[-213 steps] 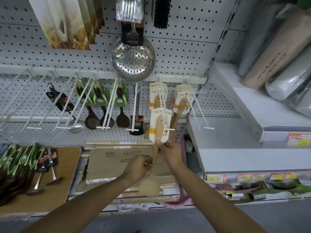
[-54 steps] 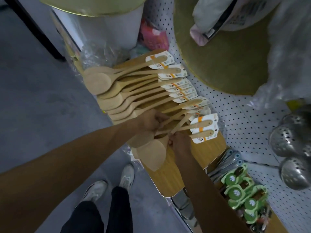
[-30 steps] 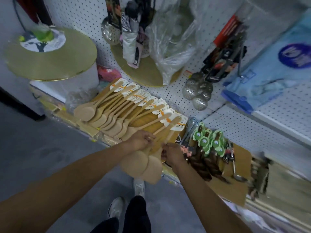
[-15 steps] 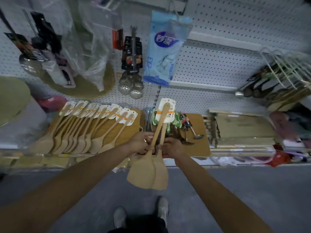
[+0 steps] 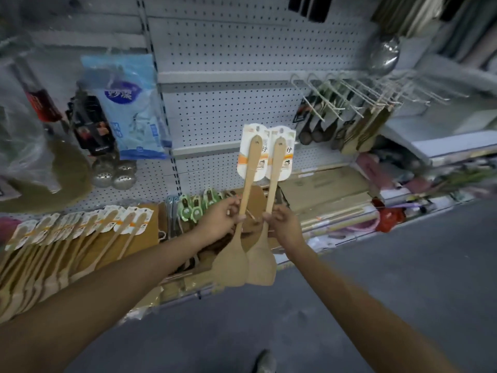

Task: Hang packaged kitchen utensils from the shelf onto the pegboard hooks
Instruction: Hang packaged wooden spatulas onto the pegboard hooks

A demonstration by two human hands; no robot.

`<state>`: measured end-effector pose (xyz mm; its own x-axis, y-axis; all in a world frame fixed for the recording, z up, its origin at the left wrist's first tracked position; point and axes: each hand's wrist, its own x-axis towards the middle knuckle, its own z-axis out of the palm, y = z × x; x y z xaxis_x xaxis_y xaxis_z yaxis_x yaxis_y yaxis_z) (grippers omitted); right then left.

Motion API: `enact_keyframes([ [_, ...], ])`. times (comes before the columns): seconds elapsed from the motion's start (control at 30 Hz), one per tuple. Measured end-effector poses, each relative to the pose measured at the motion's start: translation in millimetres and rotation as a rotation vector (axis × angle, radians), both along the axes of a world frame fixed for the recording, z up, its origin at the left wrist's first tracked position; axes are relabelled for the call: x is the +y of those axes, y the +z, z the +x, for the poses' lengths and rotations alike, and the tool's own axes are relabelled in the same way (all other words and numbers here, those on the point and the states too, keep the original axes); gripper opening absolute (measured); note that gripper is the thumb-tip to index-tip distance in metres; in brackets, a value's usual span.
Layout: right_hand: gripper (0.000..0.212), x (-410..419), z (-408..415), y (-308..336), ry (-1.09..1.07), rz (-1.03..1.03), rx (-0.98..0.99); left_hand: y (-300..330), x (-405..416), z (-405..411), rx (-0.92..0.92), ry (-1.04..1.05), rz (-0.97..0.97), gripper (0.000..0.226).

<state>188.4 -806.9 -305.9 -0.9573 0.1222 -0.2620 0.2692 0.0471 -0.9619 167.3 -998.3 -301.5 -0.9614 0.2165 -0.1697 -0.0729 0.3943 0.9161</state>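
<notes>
I hold two wooden spatulas upright, blades down, white and orange cards at the top. My left hand [image 5: 220, 219] grips the handle of the left spatula [image 5: 248, 184]. My right hand [image 5: 282, 224] grips the handle of the right spatula [image 5: 273, 184]. The two blades overlap below my hands. A row of several more carded wooden spatulas [image 5: 75, 238] lies on the shelf at the lower left. The white pegboard hooks [image 5: 349, 95] stick out at the upper right, with dark and wooden utensils hanging on them.
A blue packet [image 5: 129, 109] and steel skimmers [image 5: 113, 173] hang on the pegboard at left. Green-carded utensils [image 5: 196, 205] and flat cardboard boxes [image 5: 322, 189] lie on the shelf behind my hands. A white shelf [image 5: 451, 141] juts out at right. Grey floor lies below.
My view has swung right and up toward the hooks. Both hands have lifted the two spatulas higher, and the spatulas now stand side by side instead of stacked.
</notes>
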Motion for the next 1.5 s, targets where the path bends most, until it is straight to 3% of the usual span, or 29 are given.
enact_keyframes([
  [0.1, 0.013, 58.4, -9.8, 2.7, -0.016, 0.065, 0.074, 10.4, 53.2, -14.5, 0.096, 0.008, -0.034, 0.031],
  [0.3, 0.011, 170.7, -26.1, 25.0, -0.068, 0.137, 0.165, 29.3, 162.0, -40.8, 0.212, -0.037, -0.063, 0.018],
  [0.4, 0.015, 218.2, -31.0, 38.6, -0.137, 0.175, 0.2, 38.9, 211.7, -51.3, 0.204, -0.053, 0.024, 0.009],
  [0.57, 0.013, 287.6, -34.8, 48.4, -0.212, 0.148, 0.235, 48.2, 283.2, -69.6, 0.173, -0.127, 0.109, 0.015],
  [0.73, 0.01, 346.3, -43.9, 45.4, -0.282, 0.158, 0.239, 42.0, 343.0, -96.0, 0.157, -0.192, 0.111, 0.021],
  [0.83, 0.009, 377.3, -54.9, 40.5, -0.326, 0.147, 0.247, 32.9, 375.5, -117.7, 0.16, -0.237, 0.088, 0.013],
  [0.93, 0.008, 407.8, -69.9, 35.1, -0.366, 0.171, 0.229, 22.5, 408.3, -142.6, 0.171, -0.266, 0.086, 0.027],
  [1.1, 0.002, 459.5, -106.9, 33.1, -0.389, 0.238, 0.218, 15.5, 465.5, -189.1, 0.146, -0.308, 0.104, 0.015],
  [1.23, 0.006, 496.8, -146.2, 32.2, -0.395, 0.283, 0.167, 9.7, 500.4, -237.1, 0.129, -0.329, 0.099, 0.031],
  [1.4, 0.004, 534.9, -194.9, 34.4, -0.379, 0.352, 0.163, 17.6, 537.8, -288.6, 0.193, -0.382, 0.031, 0.009],
  [1.5, 0.008, 554.5, -216.3, 31.6, -0.35, 0.383, 0.161, 21.3, 552.0, -311.5, 0.257, -0.385, 0.005, 0.01],
])
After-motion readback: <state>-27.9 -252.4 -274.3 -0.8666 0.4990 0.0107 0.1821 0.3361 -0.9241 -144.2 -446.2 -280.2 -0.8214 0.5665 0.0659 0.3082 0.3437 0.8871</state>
